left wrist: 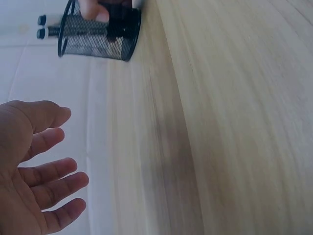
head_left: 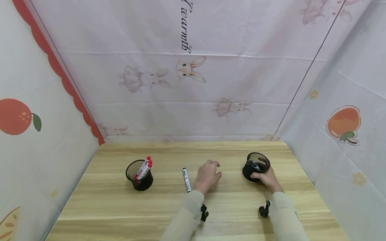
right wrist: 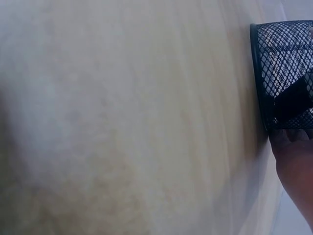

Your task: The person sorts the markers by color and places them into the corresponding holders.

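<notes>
My right hand [head_left: 269,180] grips a black mesh pen holder [head_left: 249,173] on the right part of the table, its thumb on the near side and fingers wrapped behind. Two black-capped markers [head_left: 254,164] stand inside that holder. In the right wrist view, the mesh wall [right wrist: 283,54] shows at the right edge with fingers against it. Over the middle of the table, my left hand [head_left: 207,175] is empty, its fingers spread and relaxed. Just left of it, a white marker with a black cap [head_left: 186,180] lies on the wood.
A second black mesh pen holder [head_left: 143,184] stands on the left part of the table, with several red-capped markers [head_left: 145,169] leaning in it. The wooden table [head_left: 229,214] meets a printed cloth backdrop [head_left: 187,120] at its far edge, and cloth walls flank both sides.
</notes>
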